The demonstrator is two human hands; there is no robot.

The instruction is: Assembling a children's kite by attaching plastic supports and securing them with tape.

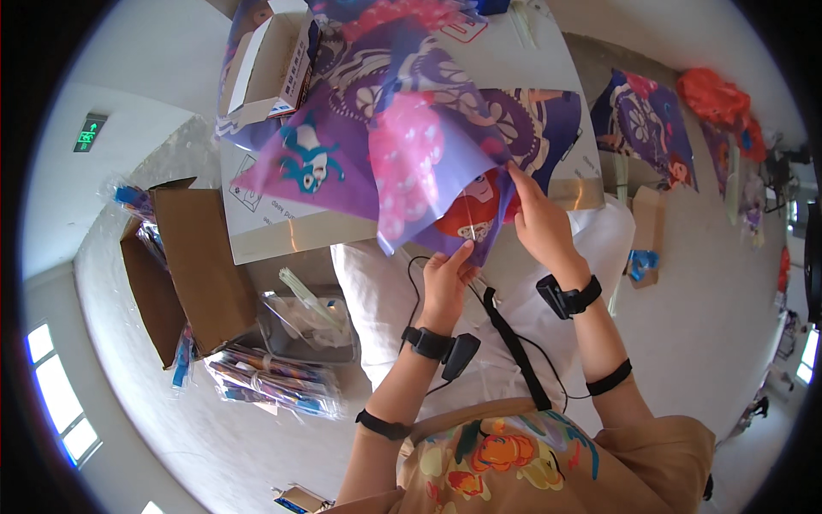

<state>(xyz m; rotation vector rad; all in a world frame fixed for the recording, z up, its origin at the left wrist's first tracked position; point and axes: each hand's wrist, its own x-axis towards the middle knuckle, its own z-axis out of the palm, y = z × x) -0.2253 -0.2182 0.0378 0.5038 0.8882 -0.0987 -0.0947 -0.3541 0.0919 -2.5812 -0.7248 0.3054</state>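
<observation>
A thin, shiny purple sheet (407,163) printed with cartoon figures and pink bubbles is lifted toward me over the table's near edge. My left hand (447,287) is closed on its lower corner, thumb on top. Along the sheet's right edge, my right hand (545,227) grips it, with the fingertips partly hidden behind the sheet. Between the hands, a folded part shows a red-haired figure (473,210). The sheet's far part lies over other printed sheets (535,124) on the table (274,231).
An open white carton (272,64) stands at the table's far left. On the floor to the left are a cardboard box (205,265), a grey tray (321,347) with thin rods, and wrapped bundles (274,381). More printed sheets (642,128) and a small box (648,227) are on the right.
</observation>
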